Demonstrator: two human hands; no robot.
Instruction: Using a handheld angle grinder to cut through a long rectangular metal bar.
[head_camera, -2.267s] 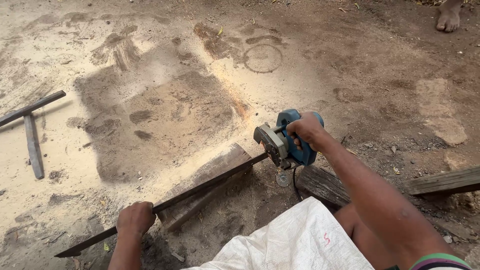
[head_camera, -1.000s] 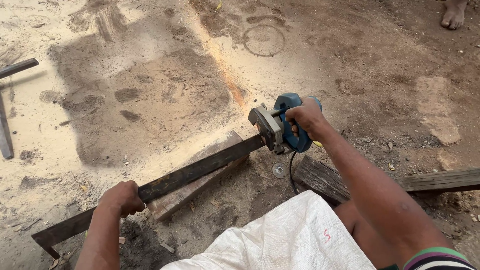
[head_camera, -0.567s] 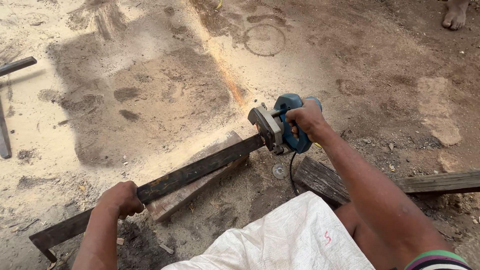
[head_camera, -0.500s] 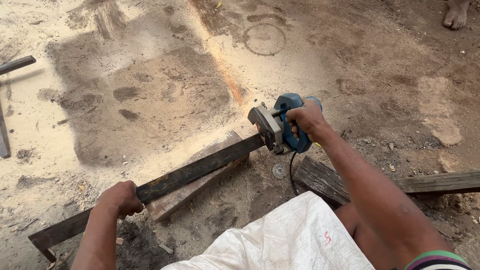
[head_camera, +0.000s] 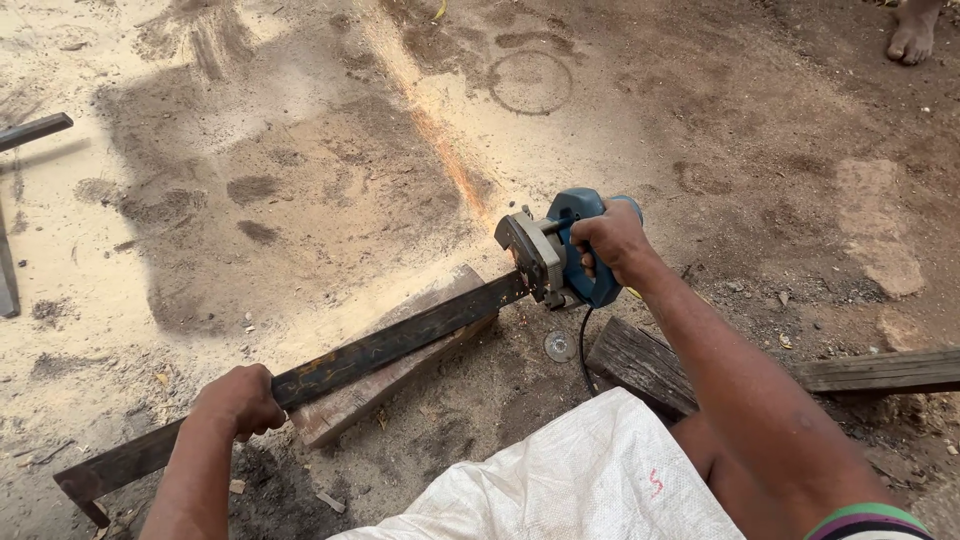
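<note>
Right hand (head_camera: 612, 240): fingers closed around blue power planer (head_camera: 562, 260), set at far end of dark plank (head_camera: 380, 345). Left hand (head_camera: 238, 398): fingers wrapped over plank near its near end. Plank propped on lighter wood block (head_camera: 385, 375), on sawdust-covered ground (head_camera: 250, 180). White sack (head_camera: 570, 480) across lap. Weathered beam (head_camera: 640, 365) just right of cord.

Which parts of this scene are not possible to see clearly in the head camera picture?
- Cutting part of the blue power tool: hidden behind its grey guard and the dark wooden strip.
- Right hand: its fingers wrap the handle, so any switch is covered.
- White woven sack: cut off by the bottom edge.
- Bare foot: cut off by the top edge.
</note>
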